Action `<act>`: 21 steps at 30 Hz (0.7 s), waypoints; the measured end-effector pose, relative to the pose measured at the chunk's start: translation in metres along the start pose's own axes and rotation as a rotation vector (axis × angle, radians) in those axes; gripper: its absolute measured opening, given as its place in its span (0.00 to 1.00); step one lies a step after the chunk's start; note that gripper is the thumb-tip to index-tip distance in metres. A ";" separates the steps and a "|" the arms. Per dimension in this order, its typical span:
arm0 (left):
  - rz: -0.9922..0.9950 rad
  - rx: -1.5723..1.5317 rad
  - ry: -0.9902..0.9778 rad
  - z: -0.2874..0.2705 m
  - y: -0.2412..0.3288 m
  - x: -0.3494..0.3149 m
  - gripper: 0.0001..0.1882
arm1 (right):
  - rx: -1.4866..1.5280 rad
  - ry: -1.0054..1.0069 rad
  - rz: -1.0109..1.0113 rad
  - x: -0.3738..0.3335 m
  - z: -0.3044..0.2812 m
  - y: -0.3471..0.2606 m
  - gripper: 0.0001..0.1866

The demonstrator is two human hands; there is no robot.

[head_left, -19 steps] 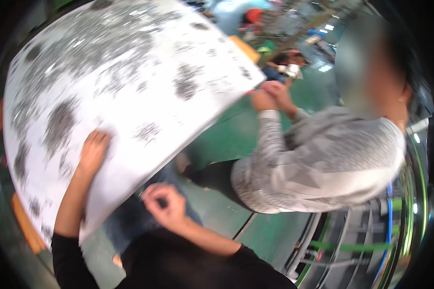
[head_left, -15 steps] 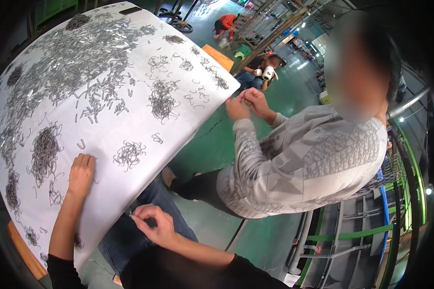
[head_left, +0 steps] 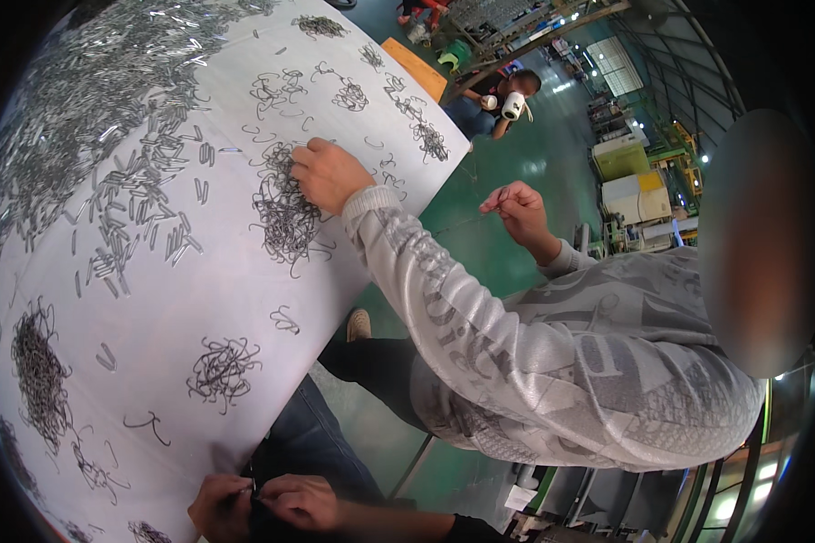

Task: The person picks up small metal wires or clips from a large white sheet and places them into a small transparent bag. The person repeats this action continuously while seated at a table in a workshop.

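My left hand [head_left: 219, 509] and my right hand [head_left: 301, 500] meet at the near edge of the white table [head_left: 199, 299], fingertips pinched together on a small thin wire piece that is mostly hidden between them. Just above my hands lie a loose wire hook [head_left: 147, 423] and a small pile of dark wire hooks [head_left: 222, 369]. A bigger tangle [head_left: 38, 369] sits at the left. Across the table a co-worker in a grey patterned sweater rests one hand [head_left: 328, 172] on another pile of hooks [head_left: 285, 213] and holds up the other hand [head_left: 514, 210] with a wire.
Several short metal sleeves [head_left: 136, 217] are scattered over the table's middle and heaped at the far left. More hook piles [head_left: 430, 140] lie near the far corner. Another person [head_left: 493, 95] crouches on the green floor beyond, near machines [head_left: 634, 181].
My left hand has come off the table top and back to its near edge, joining my right hand. The co-worker's hand has reached onto a hook pile; the view has dipped closer.
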State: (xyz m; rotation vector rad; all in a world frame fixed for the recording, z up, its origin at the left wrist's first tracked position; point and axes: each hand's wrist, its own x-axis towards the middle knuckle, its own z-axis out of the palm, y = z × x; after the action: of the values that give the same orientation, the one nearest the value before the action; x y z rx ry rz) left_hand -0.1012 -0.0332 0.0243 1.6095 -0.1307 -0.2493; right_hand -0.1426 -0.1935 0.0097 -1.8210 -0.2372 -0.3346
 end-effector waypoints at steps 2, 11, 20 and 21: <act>-0.073 -0.048 -0.026 -0.001 0.004 0.001 0.05 | -0.044 0.019 0.002 0.005 0.001 0.003 0.16; -0.056 0.094 -0.015 0.002 0.019 -0.007 0.05 | -0.101 0.077 -0.046 0.003 0.002 -0.007 0.11; -0.057 0.004 0.031 0.001 -0.004 -0.025 0.07 | -0.159 0.109 -0.094 -0.013 0.008 -0.022 0.09; 0.018 0.017 0.033 0.001 -0.009 -0.028 0.08 | -0.175 0.109 -0.087 -0.017 0.009 -0.022 0.09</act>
State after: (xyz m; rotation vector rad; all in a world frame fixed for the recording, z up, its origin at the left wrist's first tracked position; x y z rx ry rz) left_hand -0.1290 -0.0267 0.0179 1.6281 -0.1218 -0.2083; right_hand -0.1645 -0.1785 0.0217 -1.9616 -0.2174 -0.5280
